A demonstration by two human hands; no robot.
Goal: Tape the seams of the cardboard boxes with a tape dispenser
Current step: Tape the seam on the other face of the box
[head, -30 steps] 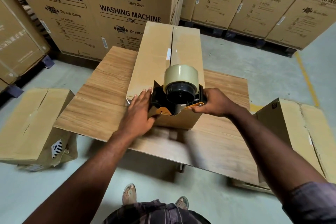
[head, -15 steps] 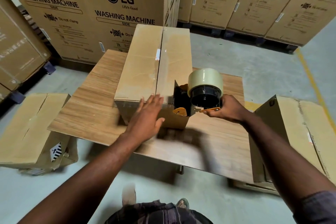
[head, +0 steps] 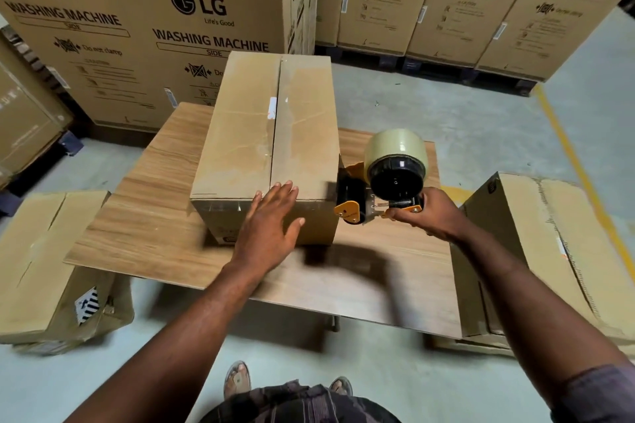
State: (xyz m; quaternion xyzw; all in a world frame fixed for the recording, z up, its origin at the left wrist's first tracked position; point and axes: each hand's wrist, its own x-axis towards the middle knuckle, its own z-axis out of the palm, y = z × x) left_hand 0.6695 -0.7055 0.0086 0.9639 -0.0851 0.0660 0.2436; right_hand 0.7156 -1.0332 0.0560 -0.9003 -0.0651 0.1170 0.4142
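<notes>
A long cardboard box (head: pixel 240 134) lies on a wooden table (head: pixel 144 227), its top seam running away from me with clear tape along it. My left hand (head: pixel 269 220) lies flat with straight fingers on the box's near end, over the front top edge. My right hand (head: pixel 429 216) grips the handle of a black and orange tape dispenser (head: pixel 381 185) with a clear tape roll. The dispenser hangs just off the box's near right corner, above the table.
A cardboard box (head: pixel 44 261) stands on the floor to the left of the table and another box (head: pixel 549 251) to the right. Tall washing-machine cartons (head: pixel 137 27) on pallets line the back. My feet (head: pixel 237 378) are near the table's front edge.
My right hand has carried the dispenser from the box's near end, over the seam, off to the right of the box. My left hand has slid right onto the seam's end.
</notes>
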